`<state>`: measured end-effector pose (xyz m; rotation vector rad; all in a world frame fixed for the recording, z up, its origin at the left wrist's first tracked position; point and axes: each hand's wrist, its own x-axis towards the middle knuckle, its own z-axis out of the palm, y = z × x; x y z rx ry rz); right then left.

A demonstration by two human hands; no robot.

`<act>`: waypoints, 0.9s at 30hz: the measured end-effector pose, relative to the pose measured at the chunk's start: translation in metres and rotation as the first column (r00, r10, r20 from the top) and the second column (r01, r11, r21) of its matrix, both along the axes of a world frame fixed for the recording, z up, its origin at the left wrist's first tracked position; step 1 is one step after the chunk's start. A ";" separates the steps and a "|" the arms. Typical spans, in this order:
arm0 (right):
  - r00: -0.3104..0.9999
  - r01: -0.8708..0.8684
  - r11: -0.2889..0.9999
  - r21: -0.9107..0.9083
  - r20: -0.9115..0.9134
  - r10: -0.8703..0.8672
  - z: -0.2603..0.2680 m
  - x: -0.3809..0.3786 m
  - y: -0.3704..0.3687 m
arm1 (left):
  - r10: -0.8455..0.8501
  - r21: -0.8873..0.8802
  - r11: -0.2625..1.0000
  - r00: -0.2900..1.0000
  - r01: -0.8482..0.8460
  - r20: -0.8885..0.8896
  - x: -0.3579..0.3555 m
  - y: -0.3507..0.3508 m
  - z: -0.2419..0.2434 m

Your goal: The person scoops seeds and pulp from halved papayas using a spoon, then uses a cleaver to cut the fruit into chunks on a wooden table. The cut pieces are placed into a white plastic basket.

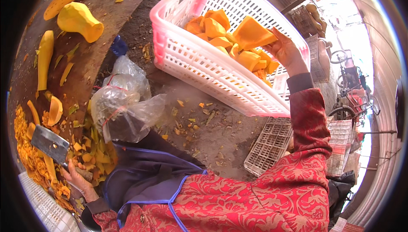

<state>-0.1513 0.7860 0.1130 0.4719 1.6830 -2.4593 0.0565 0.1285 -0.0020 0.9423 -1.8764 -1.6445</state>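
Observation:
My left hand (pixel 77 180), at the lower left, is closed around the handle of a cleaver (pixel 50 143) whose broad blade lies over orange pulp and scraps. At the upper right, my right hand (pixel 284 51) grips the end of a large piece of peeled squash (pixel 254 34) over a pink and white plastic crate (pixel 223 70). More squash chunks (pixel 248 60) are heaped inside the crate, just below that piece. A peeled whole squash (pixel 77 20) and long squash pieces (pixel 45 58) lie on the brown work surface at the upper left.
Clear plastic bags (pixel 122 104) sit between the work surface and the crate. An empty-looking lattice crate (pixel 269 146) stands on the littered ground. Crates of squash (pixel 318 57) and bicycles (pixel 346 104) are at the right. A white crate (pixel 47 201) is at the lower left.

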 end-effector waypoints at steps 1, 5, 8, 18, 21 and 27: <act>0.999 -0.044 0.988 -0.151 -0.008 0.044 -0.014 0.002 0.025 | -0.023 -0.008 1.000 0.999 0.023 0.031 -0.001 -0.004 -0.003; 0.914 0.150 0.725 0.672 0.185 -0.360 -0.077 0.023 0.102 | 0.030 -0.064 0.998 0.984 -0.019 0.177 -0.009 -0.012 -0.010; 0.835 -0.229 0.630 0.742 0.482 -0.264 -0.114 0.040 0.120 | 0.015 -0.091 0.996 0.987 0.000 0.159 -0.024 -0.005 -0.007; 0.893 -0.414 0.267 0.870 0.445 -0.067 -0.175 0.034 0.123 | -0.129 -0.070 0.987 0.972 0.145 0.194 -0.048 0.037 -0.004; 0.890 -0.413 0.241 0.878 0.445 -0.096 -0.172 0.034 0.125 | -0.171 0.000 0.985 0.961 0.175 0.215 -0.044 0.036 -0.005; 0.893 -0.184 0.738 0.649 0.425 -0.151 -0.116 0.024 0.124 | -0.061 -0.052 0.996 0.981 0.071 0.186 -0.031 0.036 -0.001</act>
